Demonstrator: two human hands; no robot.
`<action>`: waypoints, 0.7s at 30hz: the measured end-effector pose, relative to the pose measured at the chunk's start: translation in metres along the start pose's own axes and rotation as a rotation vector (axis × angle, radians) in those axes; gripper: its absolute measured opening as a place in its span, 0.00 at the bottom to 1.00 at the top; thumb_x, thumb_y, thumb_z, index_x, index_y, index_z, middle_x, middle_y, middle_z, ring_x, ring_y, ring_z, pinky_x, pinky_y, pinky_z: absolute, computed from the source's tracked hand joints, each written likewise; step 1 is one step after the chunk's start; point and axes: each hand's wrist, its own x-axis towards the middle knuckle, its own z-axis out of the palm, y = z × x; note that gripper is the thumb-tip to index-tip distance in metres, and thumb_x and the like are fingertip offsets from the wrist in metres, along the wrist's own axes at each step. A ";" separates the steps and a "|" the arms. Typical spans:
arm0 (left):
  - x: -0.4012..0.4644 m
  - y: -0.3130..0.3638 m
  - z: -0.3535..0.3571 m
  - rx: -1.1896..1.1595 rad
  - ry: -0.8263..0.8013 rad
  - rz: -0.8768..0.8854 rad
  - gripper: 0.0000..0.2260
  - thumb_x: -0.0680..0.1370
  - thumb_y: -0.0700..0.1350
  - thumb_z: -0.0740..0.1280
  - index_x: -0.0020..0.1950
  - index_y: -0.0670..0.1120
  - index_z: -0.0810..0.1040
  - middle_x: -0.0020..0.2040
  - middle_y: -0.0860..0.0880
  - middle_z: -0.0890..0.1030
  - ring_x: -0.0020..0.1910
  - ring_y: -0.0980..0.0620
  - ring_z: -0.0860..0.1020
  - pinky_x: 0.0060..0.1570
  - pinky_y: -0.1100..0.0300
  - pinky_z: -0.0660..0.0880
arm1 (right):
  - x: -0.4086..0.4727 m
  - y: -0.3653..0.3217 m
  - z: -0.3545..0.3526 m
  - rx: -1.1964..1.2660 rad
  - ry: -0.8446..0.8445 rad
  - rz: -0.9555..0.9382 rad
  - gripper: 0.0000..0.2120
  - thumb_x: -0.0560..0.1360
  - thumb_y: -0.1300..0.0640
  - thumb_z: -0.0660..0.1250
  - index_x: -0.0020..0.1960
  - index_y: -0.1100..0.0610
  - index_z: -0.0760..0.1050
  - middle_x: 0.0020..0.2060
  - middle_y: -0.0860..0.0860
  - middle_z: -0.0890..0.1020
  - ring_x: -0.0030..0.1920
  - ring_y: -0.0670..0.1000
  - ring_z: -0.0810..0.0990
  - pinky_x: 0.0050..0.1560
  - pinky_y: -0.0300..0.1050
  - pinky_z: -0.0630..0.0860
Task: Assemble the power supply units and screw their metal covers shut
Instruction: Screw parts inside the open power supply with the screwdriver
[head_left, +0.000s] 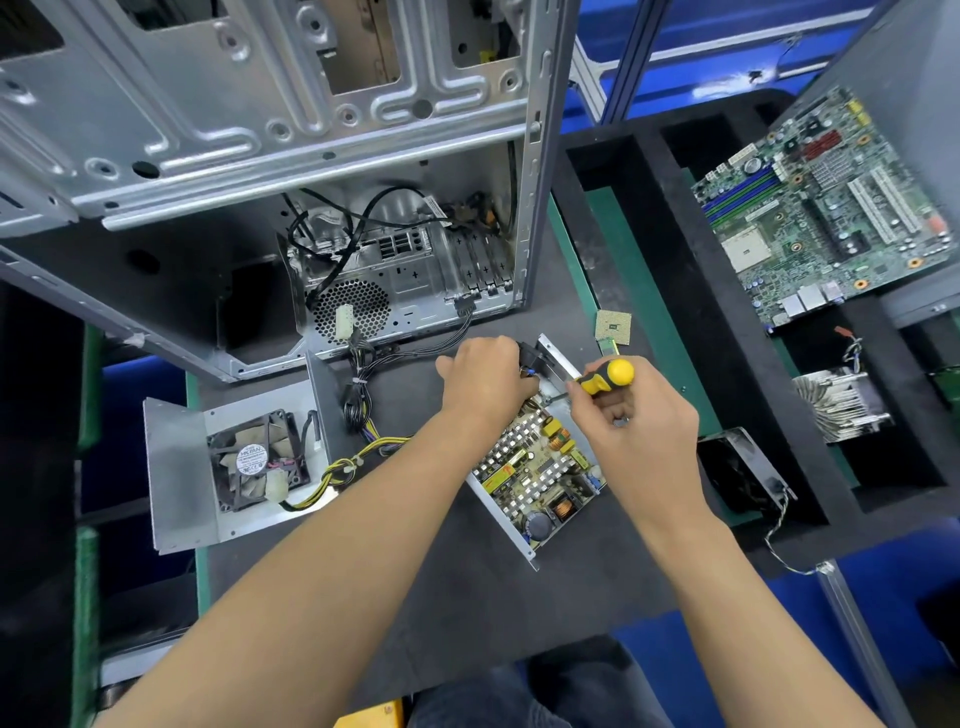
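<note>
An open power supply unit (535, 478) lies on the dark mat in front of me, its circuit board with yellow coils and heat sinks exposed. My left hand (485, 384) grips a black part at the unit's far end, against the upright metal wall. My right hand (631, 415) holds a yellow and black screwdriver (608, 378), its shaft pointing left into that same end. The unit's metal cover (176, 467) with a black fan (257, 460) lies open to the left, joined by a yellow and black cable bundle (353, 462).
An empty computer case (260, 130) stands behind the unit. A processor chip (614, 326) lies just beyond my hands. To the right, black foam trays hold a green motherboard (821, 208), a finned heat sink (836, 402) and a black fan (743, 473).
</note>
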 end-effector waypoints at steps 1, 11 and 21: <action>0.000 0.000 0.000 0.001 0.000 -0.001 0.09 0.76 0.50 0.71 0.44 0.46 0.78 0.39 0.49 0.74 0.44 0.46 0.68 0.46 0.52 0.62 | 0.000 0.000 0.000 0.000 0.000 0.000 0.08 0.74 0.57 0.74 0.45 0.54 0.74 0.37 0.48 0.78 0.35 0.48 0.77 0.37 0.38 0.75; -0.001 0.001 -0.001 -0.006 -0.016 -0.003 0.08 0.75 0.49 0.71 0.43 0.46 0.77 0.41 0.47 0.77 0.46 0.45 0.70 0.47 0.52 0.63 | 0.003 -0.001 0.000 -0.027 -0.023 0.012 0.08 0.75 0.54 0.73 0.45 0.53 0.74 0.37 0.47 0.79 0.36 0.47 0.78 0.37 0.37 0.75; 0.000 0.001 -0.003 -0.017 -0.033 -0.013 0.09 0.75 0.49 0.71 0.49 0.44 0.80 0.45 0.45 0.78 0.51 0.43 0.73 0.49 0.50 0.63 | 0.005 -0.005 -0.001 -0.047 -0.044 0.021 0.07 0.74 0.57 0.73 0.46 0.55 0.74 0.38 0.48 0.79 0.35 0.46 0.78 0.36 0.33 0.74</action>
